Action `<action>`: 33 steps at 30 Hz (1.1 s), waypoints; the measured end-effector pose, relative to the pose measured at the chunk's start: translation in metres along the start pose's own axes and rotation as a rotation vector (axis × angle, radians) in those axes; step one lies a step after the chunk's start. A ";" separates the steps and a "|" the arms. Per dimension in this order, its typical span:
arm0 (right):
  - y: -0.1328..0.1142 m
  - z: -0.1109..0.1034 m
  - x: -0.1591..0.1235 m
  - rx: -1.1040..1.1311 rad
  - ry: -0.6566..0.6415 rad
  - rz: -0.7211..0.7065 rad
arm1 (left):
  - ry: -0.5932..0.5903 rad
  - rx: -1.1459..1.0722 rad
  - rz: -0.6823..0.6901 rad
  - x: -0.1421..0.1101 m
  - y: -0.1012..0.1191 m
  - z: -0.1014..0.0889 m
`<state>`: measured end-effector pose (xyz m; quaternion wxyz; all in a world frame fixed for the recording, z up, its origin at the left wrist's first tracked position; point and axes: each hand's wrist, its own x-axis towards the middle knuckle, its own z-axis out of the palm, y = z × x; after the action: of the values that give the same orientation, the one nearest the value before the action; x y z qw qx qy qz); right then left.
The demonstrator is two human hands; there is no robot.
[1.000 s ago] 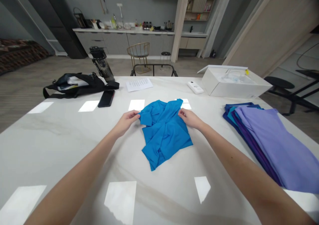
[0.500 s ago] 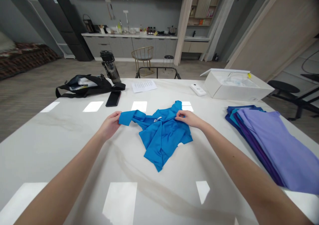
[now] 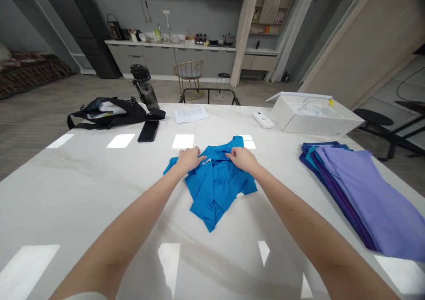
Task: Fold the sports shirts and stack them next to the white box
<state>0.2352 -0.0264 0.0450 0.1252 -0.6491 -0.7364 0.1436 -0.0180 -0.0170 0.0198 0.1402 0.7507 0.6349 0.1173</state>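
A bright blue shirt (image 3: 221,187) lies crumpled on the white table (image 3: 99,198), with a white label showing at its neckline. My left hand (image 3: 190,159) is at the left side of the neckline, fingers curled down on the cloth and gripping it. At the right side of the neckline, my right hand (image 3: 243,159) pinches the fabric between thumb and fingers. One sleeve spreads out to the left under my left wrist, and a pointed lower part of the shirt reaches towards me.
Folded garments in purple and blue (image 3: 368,193) are stacked at the right. Behind them stands an open white box (image 3: 312,120), near a small white device (image 3: 263,120). A paper sheet (image 3: 191,114), phone (image 3: 148,131), black bag (image 3: 114,114) and bottle (image 3: 145,87) lie or stand along the far side.
My left hand has let the sleeve end down onto the table and moved right to the neckline. My right hand has shifted slightly left and still pinches the shirt.
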 end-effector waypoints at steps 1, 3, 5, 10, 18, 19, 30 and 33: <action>0.003 -0.002 -0.002 0.029 -0.003 -0.045 | -0.031 -0.018 0.023 0.000 0.001 0.003; 0.020 -0.013 -0.011 0.119 0.028 -0.116 | -0.035 -0.070 0.061 -0.004 -0.004 0.001; 0.050 -0.029 -0.026 0.216 0.121 -0.131 | 0.058 -0.128 0.072 -0.011 -0.015 -0.010; 0.156 -0.075 -0.078 0.148 0.381 0.199 | 0.311 -0.278 0.080 -0.021 -0.056 -0.044; 0.136 -0.070 -0.057 -0.153 0.285 0.168 | 0.154 -0.162 -0.082 0.014 -0.062 -0.036; 0.119 -0.061 -0.042 -0.072 0.221 0.051 | 0.079 -0.144 -0.035 0.020 -0.056 -0.035; 0.069 -0.043 0.047 -0.045 -0.036 0.045 | -0.120 -0.098 0.035 0.068 -0.030 -0.066; 0.067 -0.057 0.085 -0.041 0.280 0.188 | 0.139 -0.258 -0.057 0.103 -0.018 -0.075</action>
<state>0.3068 0.0689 0.0725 0.1993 -0.7311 -0.6508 0.0479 -0.0438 0.0916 0.0830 0.1944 0.6980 0.6439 0.2456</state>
